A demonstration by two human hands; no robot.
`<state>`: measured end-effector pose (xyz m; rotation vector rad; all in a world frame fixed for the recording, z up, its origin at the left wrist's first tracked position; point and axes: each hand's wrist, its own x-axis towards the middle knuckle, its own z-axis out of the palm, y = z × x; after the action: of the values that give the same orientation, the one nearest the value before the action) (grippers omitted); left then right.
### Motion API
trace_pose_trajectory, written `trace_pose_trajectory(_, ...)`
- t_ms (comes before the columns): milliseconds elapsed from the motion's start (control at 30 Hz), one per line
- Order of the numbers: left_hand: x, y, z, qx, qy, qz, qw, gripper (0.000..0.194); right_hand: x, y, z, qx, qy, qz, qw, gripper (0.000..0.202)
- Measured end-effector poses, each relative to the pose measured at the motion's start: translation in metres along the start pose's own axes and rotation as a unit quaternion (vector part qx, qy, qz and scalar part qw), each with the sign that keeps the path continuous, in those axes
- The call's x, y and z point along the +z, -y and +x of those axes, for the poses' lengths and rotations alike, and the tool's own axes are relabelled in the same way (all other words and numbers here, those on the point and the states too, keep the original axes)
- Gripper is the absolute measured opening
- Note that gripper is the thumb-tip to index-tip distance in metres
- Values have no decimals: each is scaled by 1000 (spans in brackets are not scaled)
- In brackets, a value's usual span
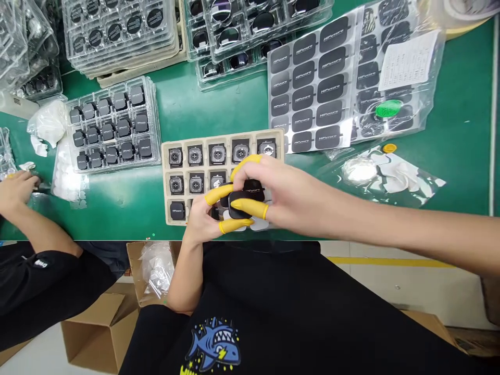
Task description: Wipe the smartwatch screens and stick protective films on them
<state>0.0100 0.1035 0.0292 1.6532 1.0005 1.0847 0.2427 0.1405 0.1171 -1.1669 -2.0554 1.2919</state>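
Both my hands meet over the lower right of a beige moulded tray (165, 182), with yellow finger cots on several fingertips. Between them is a black, rounded-square smartwatch body (239, 196). My left hand (205, 213) is closed on its left side, forefinger above and thumb below. From the right, my right hand (269, 182) grips it with the thumb across the near side and fingers over the far side. A dark face with a light logo shows partly beneath my fingers. In the tray, more smartwatch bodies (195, 155) lie with their sensor backs up; one at lower left (177, 210) shows a logo film.
Behind the tray lie sheets of black logo films (304, 96). Left of it stands a clear tray of black pieces (117, 125). Stacked clear trays (121, 57) line the back. A plastic bag (422, 182) lies right. A co-worker's hand (17, 190) rests at far left.
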Motion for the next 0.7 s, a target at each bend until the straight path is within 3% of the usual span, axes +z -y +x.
trace_pose_trajectory(100,1,1,-1,17,-18,-14,1000,73,19,-3,-16,-70,-111,-96,987,26)
trace_pose_trajectory(167,3,2,0,42,-29,-34,998,72,25,-5,-24,-82,-135,-117,981,35)
trace_pose_trajectory(433,7,7,-1,87,-43,-6,995,72,17,-4,-18,79,2,-8,997,39)
trace_pose_trajectory(700,10,6,-5,53,-48,-10,997,76,15,-4,-11,101,-10,105,989,19)
